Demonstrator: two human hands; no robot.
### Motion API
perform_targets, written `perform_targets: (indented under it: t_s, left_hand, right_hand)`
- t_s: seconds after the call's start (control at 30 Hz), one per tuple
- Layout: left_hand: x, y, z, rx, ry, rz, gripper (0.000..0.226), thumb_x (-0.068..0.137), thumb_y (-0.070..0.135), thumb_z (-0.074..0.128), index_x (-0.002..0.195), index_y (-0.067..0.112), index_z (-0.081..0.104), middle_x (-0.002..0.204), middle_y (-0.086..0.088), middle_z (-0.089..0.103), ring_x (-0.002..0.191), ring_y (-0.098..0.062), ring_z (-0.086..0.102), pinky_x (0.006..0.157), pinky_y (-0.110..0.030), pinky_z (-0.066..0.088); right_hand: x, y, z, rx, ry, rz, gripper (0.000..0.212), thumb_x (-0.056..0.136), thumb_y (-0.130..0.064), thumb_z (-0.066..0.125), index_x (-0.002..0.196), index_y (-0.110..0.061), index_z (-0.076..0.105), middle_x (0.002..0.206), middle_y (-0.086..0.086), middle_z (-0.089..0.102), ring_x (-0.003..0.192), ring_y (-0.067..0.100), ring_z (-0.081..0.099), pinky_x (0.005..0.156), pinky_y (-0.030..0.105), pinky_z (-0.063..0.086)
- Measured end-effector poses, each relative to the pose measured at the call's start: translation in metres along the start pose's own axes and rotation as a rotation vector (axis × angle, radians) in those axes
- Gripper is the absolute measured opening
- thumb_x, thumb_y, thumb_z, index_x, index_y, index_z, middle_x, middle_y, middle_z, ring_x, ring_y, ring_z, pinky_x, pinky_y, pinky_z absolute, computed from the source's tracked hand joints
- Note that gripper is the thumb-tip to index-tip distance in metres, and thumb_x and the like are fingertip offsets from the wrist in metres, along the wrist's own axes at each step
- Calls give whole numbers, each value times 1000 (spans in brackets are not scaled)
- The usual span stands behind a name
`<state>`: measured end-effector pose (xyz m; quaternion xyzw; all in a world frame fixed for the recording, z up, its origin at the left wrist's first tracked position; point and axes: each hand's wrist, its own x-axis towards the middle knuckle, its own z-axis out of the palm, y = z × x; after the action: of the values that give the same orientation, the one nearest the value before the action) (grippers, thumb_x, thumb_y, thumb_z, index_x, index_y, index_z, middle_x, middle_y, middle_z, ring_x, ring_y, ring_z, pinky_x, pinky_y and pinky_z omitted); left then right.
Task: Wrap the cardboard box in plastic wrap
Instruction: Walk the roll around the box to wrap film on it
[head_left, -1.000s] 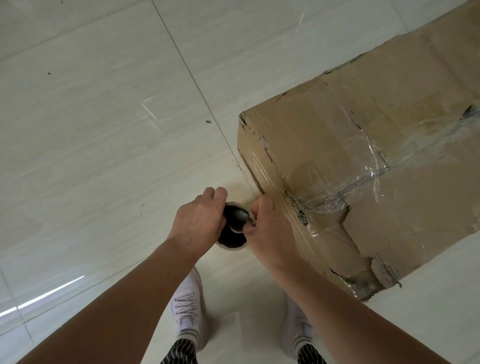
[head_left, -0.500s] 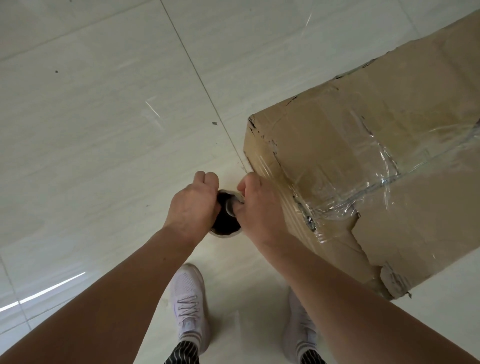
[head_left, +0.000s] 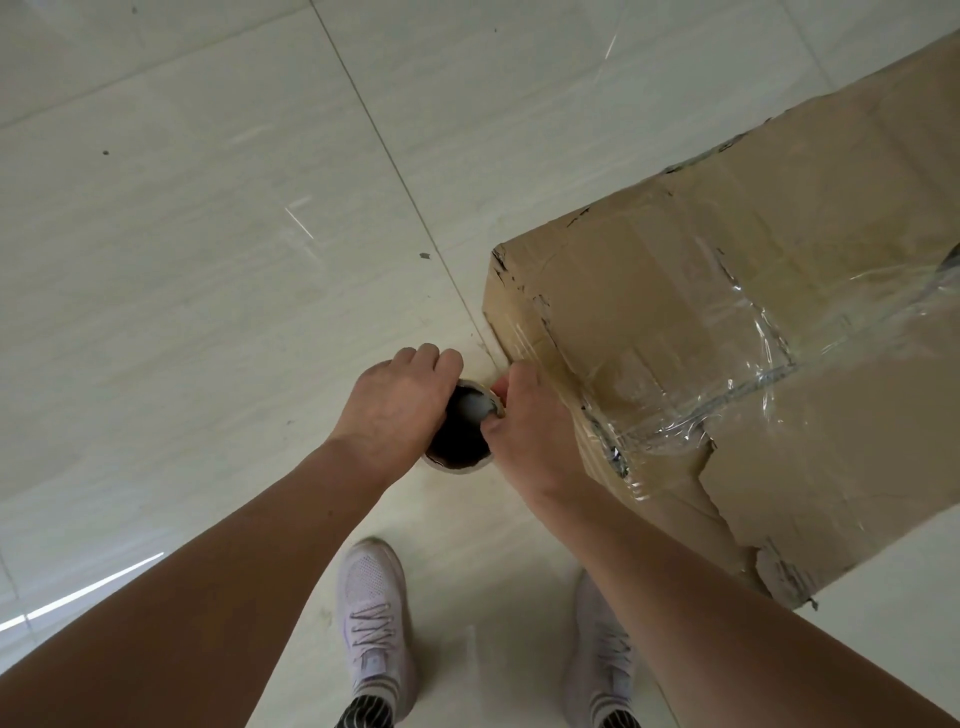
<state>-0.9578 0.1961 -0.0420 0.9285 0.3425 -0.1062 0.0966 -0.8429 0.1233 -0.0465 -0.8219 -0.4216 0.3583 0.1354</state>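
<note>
The brown cardboard box (head_left: 727, 338) stands on the pale tiled floor (head_left: 182, 234). The tubular plastic-wrap roll (head_left: 460, 447) is at its left corner, between left hand (head_left: 395, 405) and right hand (head_left: 530, 431).

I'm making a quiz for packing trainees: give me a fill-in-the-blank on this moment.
1. The left hand and right hand both grip the roll of plastic wrap beside a ____ of the cardboard box.
2. The box stands on a tiled ____.
3. Clear film already clings to the ____.
Missing: corner; floor; box.

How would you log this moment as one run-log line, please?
phase: wrapping | left hand: grips plastic wrap roll | right hand: grips same roll | cardboard box: on floor, film partly around it
</note>
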Motion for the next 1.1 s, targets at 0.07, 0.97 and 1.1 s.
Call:
perform_targets:
  t_s: [0.07,0.97,1.1]
  left_hand:
    - [2,-4,1,-28,15,-24,46,30,-4,83,65,6,55,54,-6,50,39,-22,47,40,-17,20]
    - [24,-14,-21,-103,-308,-66,18,90,13,45,107,10,40,101,-7,48,72,-22,43,59,-31,33]
    - [16,-32,-24,-198,-300,-245,15,88,12,48,97,11,36,90,-5,38,67,-24,44,58,-31,35]
  right_hand:
    - [5,-5,-1,-38,29,-53,18,85,-1,52,101,-7,50,102,5,55,87,17,47,68,18,26]
    - [18,-18,-4,-141,-5,-125,17,89,-7,50,106,-9,50,106,5,55,90,17,49,69,22,33]
    - [32,-40,3,-354,20,-365,15,86,-2,56,101,-4,55,97,9,59,92,24,56,65,27,38]
